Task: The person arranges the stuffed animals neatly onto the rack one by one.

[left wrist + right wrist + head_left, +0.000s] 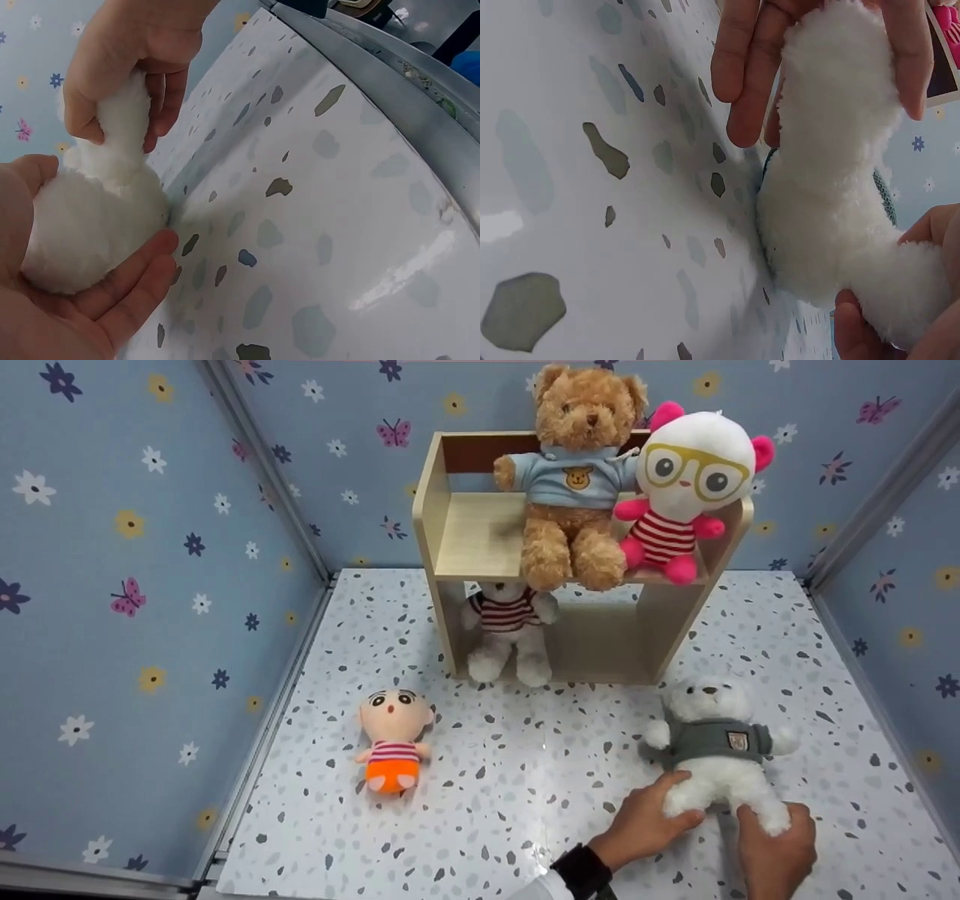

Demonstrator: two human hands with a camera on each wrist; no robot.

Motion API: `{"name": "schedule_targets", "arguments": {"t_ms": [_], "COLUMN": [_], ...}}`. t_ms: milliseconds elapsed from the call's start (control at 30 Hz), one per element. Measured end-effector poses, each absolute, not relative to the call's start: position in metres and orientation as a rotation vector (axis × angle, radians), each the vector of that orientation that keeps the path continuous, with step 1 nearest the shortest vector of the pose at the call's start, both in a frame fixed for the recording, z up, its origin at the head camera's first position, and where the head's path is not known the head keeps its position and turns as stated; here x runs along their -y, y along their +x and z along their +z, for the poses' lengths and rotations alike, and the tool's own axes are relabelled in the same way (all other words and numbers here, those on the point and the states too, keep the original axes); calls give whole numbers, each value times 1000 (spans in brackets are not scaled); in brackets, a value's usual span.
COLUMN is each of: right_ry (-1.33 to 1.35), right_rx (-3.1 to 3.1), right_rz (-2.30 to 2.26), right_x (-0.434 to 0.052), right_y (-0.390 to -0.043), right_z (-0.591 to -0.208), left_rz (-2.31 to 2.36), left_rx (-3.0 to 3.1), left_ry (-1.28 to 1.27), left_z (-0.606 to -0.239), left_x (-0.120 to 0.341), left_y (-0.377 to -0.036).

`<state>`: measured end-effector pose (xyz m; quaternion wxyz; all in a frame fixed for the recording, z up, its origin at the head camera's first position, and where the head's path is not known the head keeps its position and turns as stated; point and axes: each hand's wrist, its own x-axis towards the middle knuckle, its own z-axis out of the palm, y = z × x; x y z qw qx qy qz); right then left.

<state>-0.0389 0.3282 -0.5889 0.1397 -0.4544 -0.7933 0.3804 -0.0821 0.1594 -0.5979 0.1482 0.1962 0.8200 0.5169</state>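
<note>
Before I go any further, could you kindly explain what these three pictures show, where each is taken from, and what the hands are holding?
No machine here: a person works with bare hands. One camera sits on the head, one on each wrist. The left hand and right hand each grip a leg of the white bear in a grey sweater, which lies on the speckled table. The wrist views show those legs close up. Nearby lies a small doll in orange shorts; a wooden shelf holds three more plush toys.

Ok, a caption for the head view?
Both hands grip the white bear's legs on the speckled floor before a toy-filled shelf.
</note>
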Motion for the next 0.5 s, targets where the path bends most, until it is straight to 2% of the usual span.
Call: {"name": "schedule_targets", "arguments": {"t_ms": [300,500], "right_ry": [-1311,-1302], "right_rx": [2407,2448], "right_rz": [1088,1124], "right_x": [-330,-326], "right_y": [-37,-38], "right_z": [-592,-594], "left_rz": [1402,1395], "left_rx": [-2392,-2360], "left_ry": [550,445], "left_z": [-602,-606], "left_x": [-157,-157], "left_y": [-82,-84]}}
